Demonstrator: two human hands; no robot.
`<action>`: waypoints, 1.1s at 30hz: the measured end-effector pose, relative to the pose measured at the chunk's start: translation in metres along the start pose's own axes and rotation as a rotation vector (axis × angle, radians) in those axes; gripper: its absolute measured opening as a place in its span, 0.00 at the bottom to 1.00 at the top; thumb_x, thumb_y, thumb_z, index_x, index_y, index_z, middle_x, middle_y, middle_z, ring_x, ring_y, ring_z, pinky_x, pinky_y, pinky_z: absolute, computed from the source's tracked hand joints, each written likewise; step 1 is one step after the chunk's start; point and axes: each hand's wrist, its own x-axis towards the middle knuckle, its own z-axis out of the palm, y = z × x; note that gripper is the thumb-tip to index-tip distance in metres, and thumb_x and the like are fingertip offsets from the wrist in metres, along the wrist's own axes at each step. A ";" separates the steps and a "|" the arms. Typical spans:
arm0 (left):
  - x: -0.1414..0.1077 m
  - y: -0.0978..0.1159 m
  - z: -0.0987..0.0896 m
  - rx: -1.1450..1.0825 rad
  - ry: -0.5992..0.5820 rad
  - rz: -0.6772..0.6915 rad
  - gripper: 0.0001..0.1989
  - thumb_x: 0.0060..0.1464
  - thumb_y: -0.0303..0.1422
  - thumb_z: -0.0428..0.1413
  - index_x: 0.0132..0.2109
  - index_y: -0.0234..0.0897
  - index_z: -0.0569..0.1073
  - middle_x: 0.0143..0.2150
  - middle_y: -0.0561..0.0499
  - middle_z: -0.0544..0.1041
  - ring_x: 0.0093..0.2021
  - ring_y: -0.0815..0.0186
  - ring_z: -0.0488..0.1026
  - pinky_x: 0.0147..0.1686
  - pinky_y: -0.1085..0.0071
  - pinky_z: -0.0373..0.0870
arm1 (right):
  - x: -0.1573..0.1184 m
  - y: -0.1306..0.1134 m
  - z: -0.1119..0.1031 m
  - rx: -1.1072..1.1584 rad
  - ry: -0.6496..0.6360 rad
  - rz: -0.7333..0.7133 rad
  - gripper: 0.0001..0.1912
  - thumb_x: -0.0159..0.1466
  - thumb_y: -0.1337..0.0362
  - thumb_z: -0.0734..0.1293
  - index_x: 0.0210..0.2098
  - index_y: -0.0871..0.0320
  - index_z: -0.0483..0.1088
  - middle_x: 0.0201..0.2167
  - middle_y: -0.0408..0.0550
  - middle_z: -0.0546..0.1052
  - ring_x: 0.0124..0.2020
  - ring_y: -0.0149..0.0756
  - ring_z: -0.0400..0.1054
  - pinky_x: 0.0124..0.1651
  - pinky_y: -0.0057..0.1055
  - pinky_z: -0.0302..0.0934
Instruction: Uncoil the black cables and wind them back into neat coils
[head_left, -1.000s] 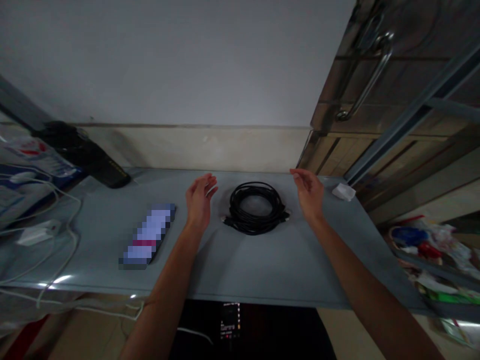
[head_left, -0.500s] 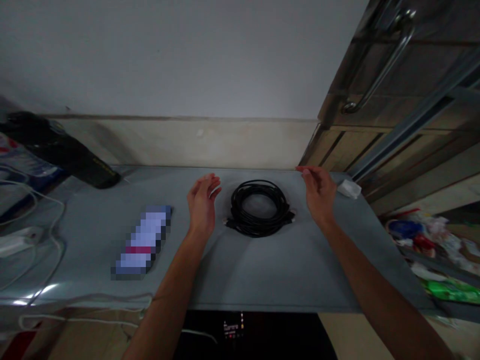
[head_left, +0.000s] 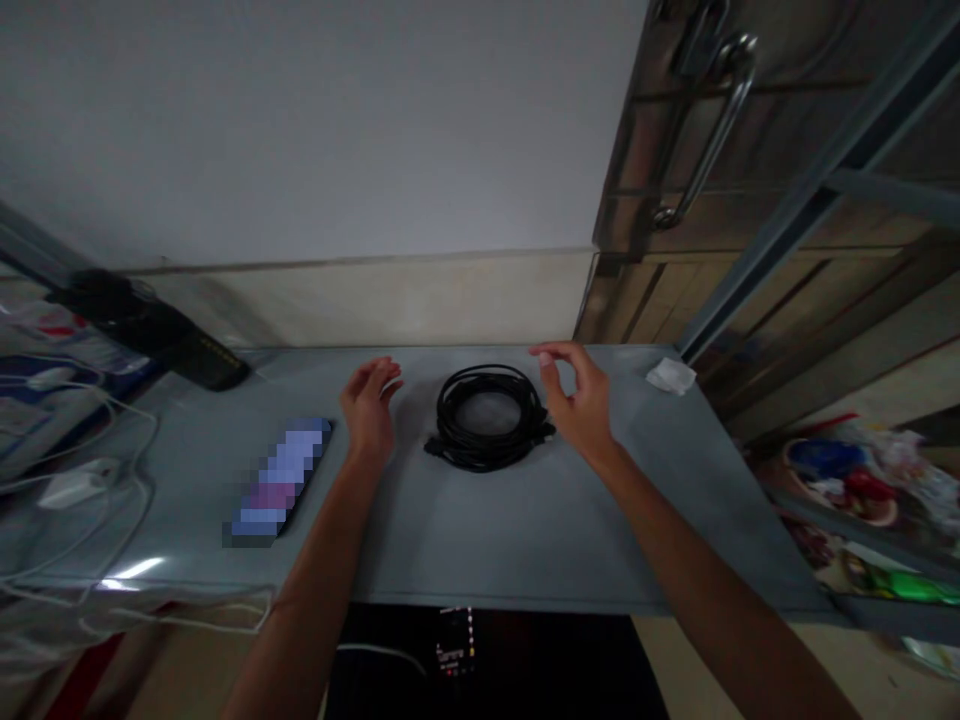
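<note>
A coiled black cable point(head_left: 448, 420) lies in a ring on the grey table point(head_left: 510, 540), with connector ends at its left and right sides. To the left of the coil is my left hand point(head_left: 370, 410), apart from it, fingers loosely curved and nothing in them. My right hand point(head_left: 581, 398) hovers close by the coil's right edge, thumb and forefinger spread apart, also holding nothing. Whether its thumb touches the cable I cannot tell. A phone point(head_left: 283, 482) with a blurred lit screen rests left of my left forearm.
At the back left lies a black cylindrical case point(head_left: 169, 335). White cords and a white power adapter point(head_left: 81, 483) spread over the left side. A crumpled white tissue point(head_left: 671, 376) sits near the back right corner. Beyond the right edge stands a basin point(head_left: 806, 470) of assorted items.
My right hand has moved left, nearer to the coil. The whole view has shifted slightly to the right. The cable keeps its place on the table.
</note>
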 end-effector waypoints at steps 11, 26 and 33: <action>0.014 -0.002 -0.012 0.056 0.065 0.024 0.18 0.49 0.45 0.73 0.40 0.40 0.80 0.39 0.51 0.79 0.41 0.64 0.78 0.44 0.67 0.74 | -0.037 -0.020 0.026 -0.351 -0.825 -0.270 0.45 0.62 0.28 0.78 0.57 0.60 0.75 0.54 0.59 0.83 0.58 0.57 0.78 0.65 0.51 0.70; 0.006 -0.004 -0.005 0.082 0.019 -0.010 0.17 0.49 0.47 0.72 0.40 0.41 0.81 0.39 0.50 0.81 0.40 0.64 0.78 0.41 0.69 0.72 | -0.016 0.006 0.010 -0.739 -0.974 0.030 0.31 0.76 0.35 0.69 0.56 0.56 0.81 0.55 0.57 0.86 0.58 0.56 0.82 0.57 0.41 0.73; -0.004 -0.003 -0.001 0.097 -0.044 -0.022 0.20 0.50 0.50 0.73 0.39 0.41 0.80 0.39 0.49 0.81 0.40 0.64 0.78 0.41 0.68 0.71 | -0.012 0.016 0.010 -0.871 -0.857 0.112 0.34 0.76 0.34 0.67 0.57 0.59 0.80 0.56 0.61 0.85 0.58 0.57 0.81 0.57 0.41 0.73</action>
